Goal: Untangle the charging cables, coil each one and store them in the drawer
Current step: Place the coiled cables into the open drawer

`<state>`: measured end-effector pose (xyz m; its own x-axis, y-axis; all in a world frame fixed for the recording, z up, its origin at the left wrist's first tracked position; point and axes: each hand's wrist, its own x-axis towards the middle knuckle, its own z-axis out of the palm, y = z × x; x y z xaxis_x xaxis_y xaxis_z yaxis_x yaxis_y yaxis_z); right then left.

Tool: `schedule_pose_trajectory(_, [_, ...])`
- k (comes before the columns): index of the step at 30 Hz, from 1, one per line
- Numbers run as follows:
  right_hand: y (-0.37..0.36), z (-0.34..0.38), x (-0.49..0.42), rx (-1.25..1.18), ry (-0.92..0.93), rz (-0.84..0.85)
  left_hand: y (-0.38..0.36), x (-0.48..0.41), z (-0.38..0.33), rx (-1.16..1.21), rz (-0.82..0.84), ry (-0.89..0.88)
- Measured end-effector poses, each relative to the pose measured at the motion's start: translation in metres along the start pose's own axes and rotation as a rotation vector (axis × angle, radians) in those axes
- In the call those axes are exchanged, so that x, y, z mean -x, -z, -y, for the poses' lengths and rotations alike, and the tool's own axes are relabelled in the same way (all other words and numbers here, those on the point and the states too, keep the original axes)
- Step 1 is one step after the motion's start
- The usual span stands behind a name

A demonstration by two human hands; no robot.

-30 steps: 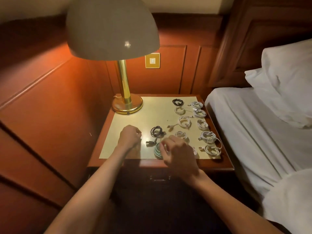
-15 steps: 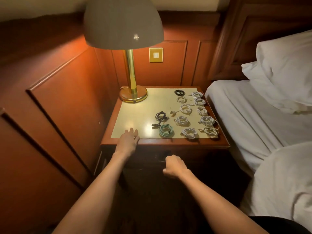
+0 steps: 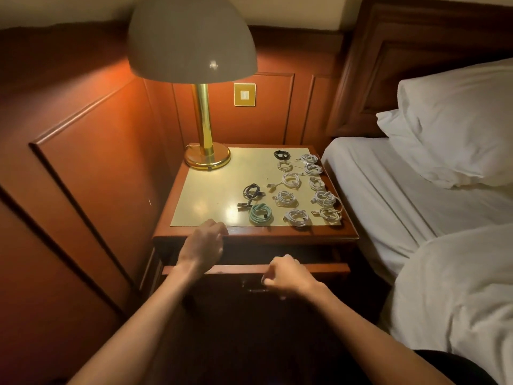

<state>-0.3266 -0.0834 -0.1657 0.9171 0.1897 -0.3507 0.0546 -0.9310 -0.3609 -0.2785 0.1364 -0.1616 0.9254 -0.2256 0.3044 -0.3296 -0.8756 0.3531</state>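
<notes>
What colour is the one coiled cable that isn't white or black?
The cable is mint green, seen in the head view.
</notes>
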Motion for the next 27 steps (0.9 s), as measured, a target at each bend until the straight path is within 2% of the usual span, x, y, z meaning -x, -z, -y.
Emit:
schedule_pose_trajectory(1, [0.011,-0.005,-0.004,0.002,0.004,-0.143,-0.002,0.007,-0.002,-0.014,0.043,-0.049])
schedule_pose_trajectory(2, [0.021,-0.010,-0.006,0.017,-0.004,-0.232,-0.003,0.011,-0.005,-0.009,0.124,-0.025])
schedule_pose_trajectory(3, [0.030,-0.015,-0.012,0.050,-0.017,-0.244,-0.006,0.011,-0.006,-0.007,0.230,0.034])
schedule_pose_trajectory(4, [0.038,-0.021,-0.017,0.087,-0.040,-0.181,-0.009,0.009,-0.005,-0.005,0.326,0.095])
schedule_pose_trajectory(7, [0.048,-0.035,-0.023,0.158,-0.123,0.163,-0.017,0.005,-0.001,-0.033,0.558,0.217])
schedule_pose_trajectory(9, [0.048,-0.041,-0.022,0.146,-0.139,0.232,-0.019,0.005,0.004,-0.036,0.660,0.260])
schedule_pose_trajectory(12, [0.044,-0.043,-0.019,0.110,-0.148,0.189,-0.017,0.010,0.009,-0.046,0.672,0.264])
schedule_pose_trajectory(15, [0.041,-0.042,-0.011,0.104,-0.164,0.248,-0.014,0.019,0.008,-0.070,0.689,0.273])
schedule_pose_trajectory(20, [0.031,-0.037,0.019,0.157,-0.167,0.333,-0.003,0.045,0.000,-0.111,0.815,0.264])
schedule_pose_trajectory(27, [0.009,-0.031,0.055,0.210,-0.162,0.349,-0.002,0.077,-0.006,-0.056,0.901,0.312])
